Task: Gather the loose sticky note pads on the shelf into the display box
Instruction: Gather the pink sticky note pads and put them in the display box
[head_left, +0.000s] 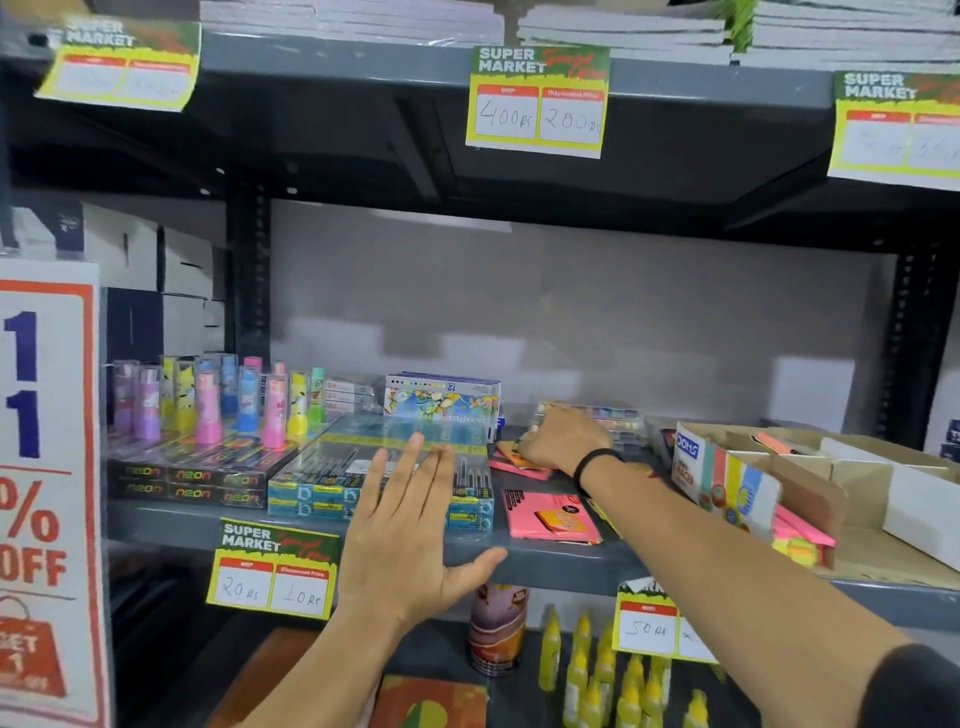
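Reaching deep onto the shelf (545, 558), the right hand (563, 439) is curled down over a pad at the back, where an orange sticky note pad (511, 451) and a pink one (519, 467) lie overlapping just under its fingers. Whether the fingers have actually closed on a pad I cannot tell, since the knuckles hide the tips. The left hand (415, 525) is flat and fully open, fingers spread, holding nothing; it hovers in front of the shelf edge over the clear-wrapped pen packs (332, 475).

Nearer than the right hand, roughly beneath its forearm, a larger pink sticky note pack (550, 517) sits by the shelf's front edge. To the right of the right wrist stands the cardboard display box (727, 480), tipped so its open side faces forward, with pink and yellow pads (800, 540) already showing at its lower corner.

The step in hand looks like the pickup of the rear pads. To do it well, the fingers should pinch the overlapping pads together by their edges, lifting them as one stack so none slides off. The wrist then needs to swing right and clear the box's printed front wall before lowering. The free left hand would be better used steadying the box, which looks light and tilted, so the pads can be pushed in square against those already there. The front pink pack remains to be collected.
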